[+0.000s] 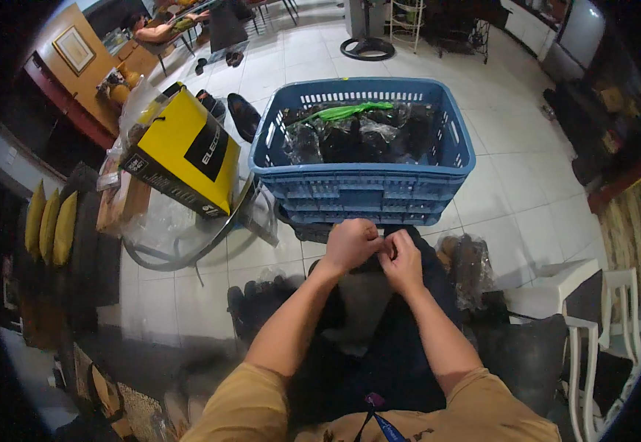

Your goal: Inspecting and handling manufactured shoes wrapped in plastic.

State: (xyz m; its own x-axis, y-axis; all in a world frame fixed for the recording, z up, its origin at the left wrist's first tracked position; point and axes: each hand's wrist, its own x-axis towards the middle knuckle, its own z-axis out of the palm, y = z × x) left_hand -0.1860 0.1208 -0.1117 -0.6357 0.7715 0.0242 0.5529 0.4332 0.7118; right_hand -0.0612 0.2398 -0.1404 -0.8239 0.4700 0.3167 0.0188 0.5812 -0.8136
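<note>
In front of my lap, my left hand (350, 244) and my right hand (402, 259) meet with fingertips pinched together. Whatever lies between their fingers is too small or hidden to make out. Just beyond them stands a blue plastic crate (364, 178) with slotted sides. Dark items wrapped in clear plastic (342, 140) fill its lower part, and a bright green plastic strip (353, 110) rests across them. Both hands are below the crate's near side, over my dark trousers (390, 317).
To the left, a yellow and black box (213, 151) sits beside clear plastic wrap and a curved metal frame (188, 261). Black shoes (243, 116) lie behind it. Bagged brown items (469, 265) and a white chair (585, 331) are on the right. Another person (160, 31) reclines far back.
</note>
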